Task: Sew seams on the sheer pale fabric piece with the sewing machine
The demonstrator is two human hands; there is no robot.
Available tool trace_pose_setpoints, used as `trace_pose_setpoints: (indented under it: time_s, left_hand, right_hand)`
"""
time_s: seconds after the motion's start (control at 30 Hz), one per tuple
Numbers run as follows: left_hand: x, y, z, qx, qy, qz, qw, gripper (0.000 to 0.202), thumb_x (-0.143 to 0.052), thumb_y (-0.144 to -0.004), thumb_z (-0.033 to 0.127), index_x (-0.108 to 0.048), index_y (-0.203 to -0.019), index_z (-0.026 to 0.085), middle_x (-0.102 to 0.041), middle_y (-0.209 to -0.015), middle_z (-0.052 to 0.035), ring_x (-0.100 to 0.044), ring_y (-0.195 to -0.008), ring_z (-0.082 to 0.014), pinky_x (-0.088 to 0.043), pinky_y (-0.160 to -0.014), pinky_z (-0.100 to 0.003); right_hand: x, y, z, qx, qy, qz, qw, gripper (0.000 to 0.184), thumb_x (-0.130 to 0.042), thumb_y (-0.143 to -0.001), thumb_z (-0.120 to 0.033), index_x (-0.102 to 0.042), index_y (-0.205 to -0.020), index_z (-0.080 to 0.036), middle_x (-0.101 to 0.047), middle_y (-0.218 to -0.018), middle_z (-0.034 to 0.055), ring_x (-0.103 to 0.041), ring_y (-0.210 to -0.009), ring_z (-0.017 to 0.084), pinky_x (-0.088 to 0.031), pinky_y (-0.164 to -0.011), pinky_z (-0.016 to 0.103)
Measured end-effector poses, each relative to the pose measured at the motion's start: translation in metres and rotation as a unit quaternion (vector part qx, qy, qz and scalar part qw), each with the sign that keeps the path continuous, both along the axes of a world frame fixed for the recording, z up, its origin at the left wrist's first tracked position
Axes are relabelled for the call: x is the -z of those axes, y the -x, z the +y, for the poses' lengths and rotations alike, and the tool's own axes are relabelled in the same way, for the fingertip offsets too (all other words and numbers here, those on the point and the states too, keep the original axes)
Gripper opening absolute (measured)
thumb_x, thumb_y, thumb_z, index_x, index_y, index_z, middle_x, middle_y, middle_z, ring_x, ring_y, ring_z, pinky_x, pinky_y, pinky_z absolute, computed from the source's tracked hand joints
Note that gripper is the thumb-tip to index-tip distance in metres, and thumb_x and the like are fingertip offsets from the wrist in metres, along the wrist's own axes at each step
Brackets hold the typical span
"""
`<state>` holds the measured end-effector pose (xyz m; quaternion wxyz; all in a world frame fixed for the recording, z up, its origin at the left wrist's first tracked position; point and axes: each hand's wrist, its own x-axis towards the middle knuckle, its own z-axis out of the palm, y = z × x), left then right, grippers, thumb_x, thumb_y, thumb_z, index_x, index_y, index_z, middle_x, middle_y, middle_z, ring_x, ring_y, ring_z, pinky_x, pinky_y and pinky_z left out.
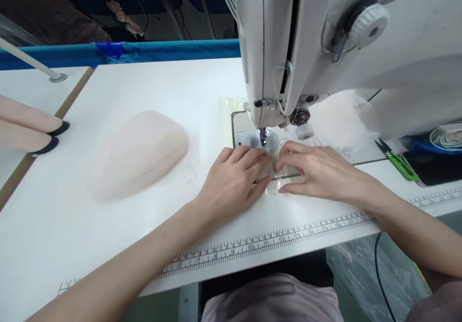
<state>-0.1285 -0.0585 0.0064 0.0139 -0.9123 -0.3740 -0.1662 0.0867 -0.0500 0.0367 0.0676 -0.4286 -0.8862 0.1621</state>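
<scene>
**A:** What is being handled, and where is it found?

**B:** A small pale fabric piece point(287, 180) is pinned flat on the counter point(151, 86). It lies under the fingertips of both hands, just in front of the presser foot point(263, 136) of the sewing machine point(325, 38).

**A:** How are the hands held?

**B:** The left hand point(234, 180) is laid open, palm down, with its fingers stretched toward the presser foot. Nothing is gripped by it. The right hand point(317, 170) is likewise spread flat, and the piece is pressed down by its fingers rather than clasped. The two sets of fingertips are almost touching. A thin dark line is seen between them, but what it is cannot be told.

**A:** What is seen close by?

**B:** The metal needle plate point(240, 134) is seen just beyond the left hand's fingertips. A printed ruler point(270, 242) is run along the counter's edge, on the near side of both wrists.

**A:** And farther out?

**B:** A blurred heap of pale fabric point(140, 151) is seen well to the left of the left hand. More pale material point(342, 120) is piled beyond the right hand, under the machine's arm. Green thread snips point(397, 161) are laid to the right of the right hand, and white cables point(445, 139) are coiled past them. Far left of the left hand, two pale shapes with black tips point(32, 129) are rested on a neighbouring surface.
</scene>
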Motion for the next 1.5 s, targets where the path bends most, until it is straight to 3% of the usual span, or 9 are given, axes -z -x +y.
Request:
trace_pose_setpoints:
  time_s: [0.17, 0.3, 0.43, 0.57, 0.73, 0.87, 1.0, 1.13, 1.5]
  left_hand:
    - [-0.008, 0.0, 0.01, 0.027, 0.074, 0.024, 0.997, 0.048, -0.049, -0.08, 0.019, -0.058, -0.127, 0.014, -0.062, -0.124, -0.0115, -0.056, -0.106, -0.0281, -0.044, -0.081, -0.041]
    - [-0.006, -0.009, 0.018, -0.011, 0.076, -0.045, 0.996, 0.033, -0.038, -0.094, 0.02, -0.07, -0.101, 0.016, -0.068, -0.108, -0.0079, -0.059, -0.098, -0.0243, -0.045, -0.081, -0.041]
    - [-0.01, -0.009, 0.024, -0.046, 0.148, -0.129, 0.979, 0.029, -0.043, -0.093, 0.021, -0.072, -0.093, 0.019, -0.07, -0.101, -0.0043, -0.063, -0.087, -0.0204, -0.05, -0.079, -0.037]
    - [-0.019, -0.004, 0.029, -0.07, 0.228, -0.169, 0.956, 0.027, -0.046, -0.093, 0.024, -0.073, -0.09, 0.021, -0.07, -0.099, -0.0021, -0.065, -0.08, -0.0178, -0.051, -0.068, -0.031]
    - [-0.022, -0.003, 0.033, -0.058, 0.259, -0.2, 0.943, 0.027, -0.047, -0.093, 0.026, -0.073, -0.09, 0.021, -0.07, -0.098, -0.0027, -0.065, -0.084, -0.0177, -0.051, -0.073, -0.031]
    - [-0.012, 0.0, 0.029, -0.005, 0.217, -0.178, 0.96, 0.03, -0.044, -0.094, 0.024, -0.073, -0.088, 0.019, -0.069, -0.101, -0.0053, -0.065, -0.087, -0.0167, -0.051, -0.078, -0.031]
    - [0.002, 0.007, 0.017, 0.034, 0.043, -0.081, 0.995, 0.028, -0.045, -0.094, 0.021, -0.072, -0.104, 0.022, -0.068, -0.111, -0.0086, -0.061, -0.104, -0.0237, -0.048, -0.087, -0.041]
    - [0.002, 0.01, 0.002, 0.033, -0.079, 0.029, 0.996, 0.032, -0.05, -0.094, 0.02, -0.064, -0.121, 0.025, -0.067, -0.124, -0.0057, -0.059, -0.115, -0.0278, -0.043, -0.091, -0.047]
    - [-0.004, 0.011, -0.003, 0.039, -0.08, 0.078, 0.993, 0.033, -0.047, -0.098, 0.028, -0.058, -0.128, 0.019, -0.062, -0.129, -0.0107, -0.054, -0.127, -0.0292, -0.043, -0.093, -0.046]
  right_hand:
    - [-0.002, -0.002, -0.001, 0.025, 0.046, 0.066, 0.996, 0.011, -0.052, -0.093, -0.019, -0.062, -0.088, -0.021, -0.066, -0.088, -0.0007, -0.056, -0.064, 0.01, -0.034, -0.058, 0.024]
    - [0.0, 0.0, 0.0, 0.09, 0.04, 0.118, 0.988, 0.015, -0.044, -0.097, -0.021, -0.059, -0.096, -0.019, -0.062, -0.067, -0.0032, -0.056, -0.058, 0.011, -0.034, -0.056, 0.023]
    - [0.006, 0.002, 0.005, 0.08, -0.016, 0.113, 0.99, 0.025, -0.058, -0.09, -0.038, -0.063, -0.103, -0.017, -0.063, -0.075, 0.0002, -0.056, -0.063, 0.013, -0.034, -0.056, 0.023]
    - [0.015, 0.001, 0.01, 0.076, -0.109, 0.099, 0.986, 0.024, -0.052, -0.095, -0.031, -0.071, -0.101, -0.019, -0.065, -0.079, 0.0028, -0.056, -0.068, 0.014, -0.032, -0.057, 0.024]
    - [0.023, 0.003, 0.01, 0.101, -0.19, 0.098, 0.972, 0.025, -0.05, -0.096, -0.033, -0.074, -0.1, -0.025, -0.067, -0.081, 0.0002, -0.055, -0.067, 0.012, -0.03, -0.055, 0.025]
    - [0.023, 0.005, 0.007, 0.067, -0.225, 0.068, 0.97, 0.025, -0.05, -0.096, -0.032, -0.074, -0.096, -0.026, -0.069, -0.093, 0.0004, -0.057, -0.069, 0.012, -0.028, -0.051, 0.025]
    - [0.021, 0.006, 0.002, -0.008, -0.264, 0.02, 0.964, 0.024, -0.052, -0.092, -0.021, -0.074, -0.082, -0.022, -0.072, -0.103, 0.0014, -0.06, -0.087, 0.017, -0.037, -0.064, 0.03]
    - [0.023, 0.007, 0.001, -0.064, -0.265, 0.011, 0.962, 0.022, -0.054, -0.087, -0.009, -0.073, -0.088, -0.019, -0.075, -0.098, 0.0034, -0.059, -0.106, 0.022, -0.041, -0.081, 0.035]
    - [0.025, 0.006, -0.001, -0.071, -0.285, 0.008, 0.956, 0.021, -0.051, -0.089, -0.008, -0.071, -0.091, -0.016, -0.076, -0.095, 0.0028, -0.063, -0.101, 0.019, -0.041, -0.081, 0.034]
